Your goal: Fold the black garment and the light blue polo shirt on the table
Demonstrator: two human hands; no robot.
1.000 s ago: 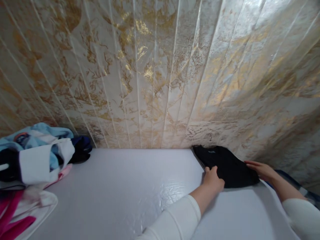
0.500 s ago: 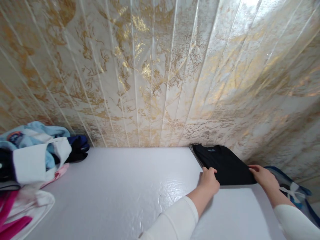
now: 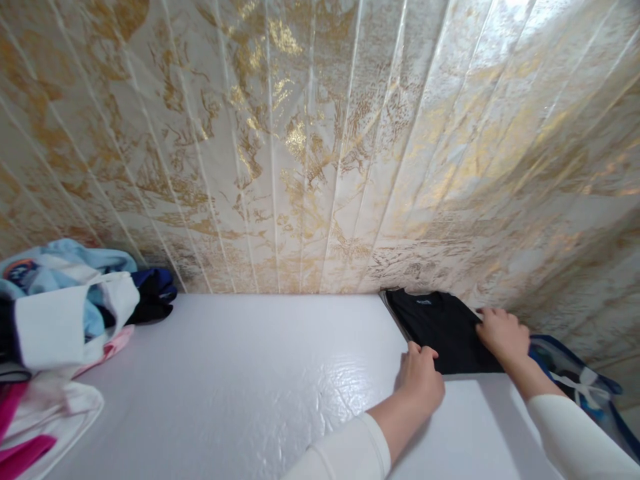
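Lying in the far right corner of the white table point(image 3: 250, 373), against the gold-veined wall point(image 3: 320, 167): folded black garment point(image 3: 440, 327), directly ahead of both hands. Left hand point(image 3: 420, 380), fingers curled, touches its near-left edge, grip not discernible; right hand point(image 3: 503, 333) rests flat and open on its right side.

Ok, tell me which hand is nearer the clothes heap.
Left. The left hand sits at the black garment's left edge, well right of the clothes heap; the right hand rests farther right, on that garment.
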